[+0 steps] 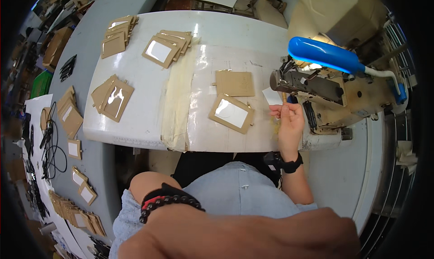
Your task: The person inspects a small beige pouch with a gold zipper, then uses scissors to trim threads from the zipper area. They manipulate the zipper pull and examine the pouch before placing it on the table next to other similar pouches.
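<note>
My right hand (290, 119), with a black watch on the wrist, is at the needle end of a sewing machine (312, 85). Its thumb and forefinger are pinched on a thin tan piece (284, 97), too small to make out well. A white slip (271, 96) lies beside the fingertips. To the left rest two tan badge holders: one with its plain back up (242, 83), the other with its clear window up (231, 113). My left hand (253, 234), raised close before the camera, is large and blurred; its fingers cannot be made out. Dark beads circle that wrist.
Piles of badge holders sit on the white table at the back left (114, 45), back middle (158, 51) and front left (118, 101). More holders (72, 119) line the grey side table, near black cords (54, 146). A blue lamp (323, 54) overhangs the machine.
</note>
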Demonstrator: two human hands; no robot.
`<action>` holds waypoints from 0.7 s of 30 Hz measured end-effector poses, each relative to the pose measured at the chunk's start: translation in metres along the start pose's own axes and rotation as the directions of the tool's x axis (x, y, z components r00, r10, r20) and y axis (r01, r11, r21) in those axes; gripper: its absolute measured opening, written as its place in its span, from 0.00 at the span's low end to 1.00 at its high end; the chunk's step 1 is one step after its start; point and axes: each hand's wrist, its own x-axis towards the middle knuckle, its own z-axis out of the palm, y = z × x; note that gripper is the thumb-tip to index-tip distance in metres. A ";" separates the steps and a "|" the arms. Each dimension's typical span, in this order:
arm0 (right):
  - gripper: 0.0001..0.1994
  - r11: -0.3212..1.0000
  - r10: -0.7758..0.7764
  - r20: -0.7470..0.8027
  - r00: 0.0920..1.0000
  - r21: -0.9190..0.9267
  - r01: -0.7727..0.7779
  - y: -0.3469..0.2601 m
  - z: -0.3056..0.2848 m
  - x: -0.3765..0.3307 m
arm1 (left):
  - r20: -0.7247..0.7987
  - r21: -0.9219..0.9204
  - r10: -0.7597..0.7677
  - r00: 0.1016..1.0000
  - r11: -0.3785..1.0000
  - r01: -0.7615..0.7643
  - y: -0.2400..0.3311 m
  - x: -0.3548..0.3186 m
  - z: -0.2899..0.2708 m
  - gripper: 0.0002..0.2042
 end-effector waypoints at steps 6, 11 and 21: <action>0.04 0.992 -0.055 -0.157 0.986 -0.118 0.037 -0.001 -0.017 -0.002 | -0.329 0.225 -0.057 0.943 0.965 0.137 0.006 0.017 -0.027 0.07; 0.07 0.992 0.115 -0.159 0.981 0.068 -0.105 -0.010 -0.019 -0.004 | -0.553 0.822 0.242 0.797 0.313 0.475 -0.040 0.006 -0.110 0.07; 0.10 0.950 0.244 -0.116 0.963 0.226 -0.214 -0.006 -0.053 -0.012 | -0.255 0.788 0.147 0.956 -0.541 0.294 -0.093 0.009 -0.183 0.31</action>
